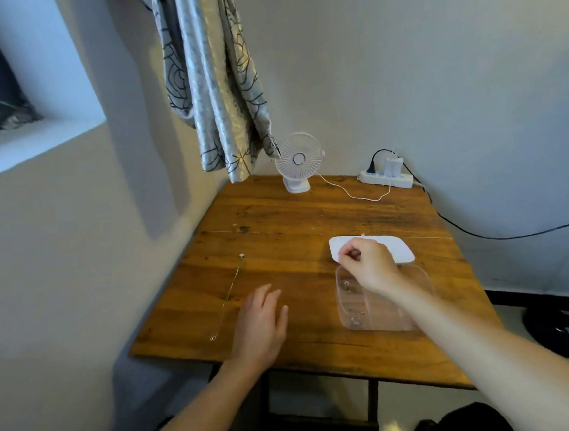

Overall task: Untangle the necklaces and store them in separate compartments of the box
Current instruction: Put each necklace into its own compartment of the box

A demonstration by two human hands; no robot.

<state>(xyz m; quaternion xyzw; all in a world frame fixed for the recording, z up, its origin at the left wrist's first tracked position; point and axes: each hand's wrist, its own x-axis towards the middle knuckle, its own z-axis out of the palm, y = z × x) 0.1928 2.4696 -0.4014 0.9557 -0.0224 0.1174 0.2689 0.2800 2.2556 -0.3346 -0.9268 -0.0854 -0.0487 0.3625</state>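
A clear compartment box (420, 284) stands open on the wooden table, its white lid (401, 251) lying just behind it. Small pieces of necklace show in two left compartments, one far (347, 284) and one near (355, 318). My right hand (370, 264) hovers over the far left compartment with thumb and forefinger pinched, seemingly on the fine chain below; the chain is too thin to see clearly. A long thin necklace (229, 294) lies stretched out on the table's left side. My left hand (261, 324) rests flat beside it, fingers apart and holding nothing.
A small white fan (300, 160) and a power strip (388, 177) with cables sit at the table's (294, 221) back edge. A curtain (216, 83) hangs over the back left corner. The wall runs along the table's left side.
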